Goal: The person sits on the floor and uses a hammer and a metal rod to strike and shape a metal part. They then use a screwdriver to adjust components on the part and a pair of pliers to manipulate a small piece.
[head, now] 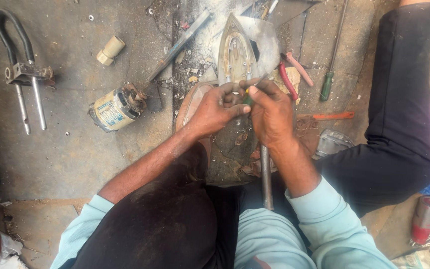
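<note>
On a gritty concrete floor (75, 164), both hands (245, 107) pinch a green-handled tool (248, 98) in a tight grip, iron soleplate (237, 55) just beyond.

small motor (116, 107), red pliers (288, 79), green screwdriver (327, 85)

Person seated on ground, legs apart. Left hand (215, 107) and right hand (269, 112) meet just below the heel of an opened clothes-iron soleplate (237, 52); both closed around a small green-handled tool (247, 98), its tip hidden. Red-handled pliers (288, 79) lie just right of the hands. Green-handled screwdriver (330, 74) farther right, orange-handled tool (332, 116) below it. Small electric motor (116, 107) left of the hands. Black-handled metal bracket (23, 69) far left. Steel rod (266, 174) runs between the knees.
</note>
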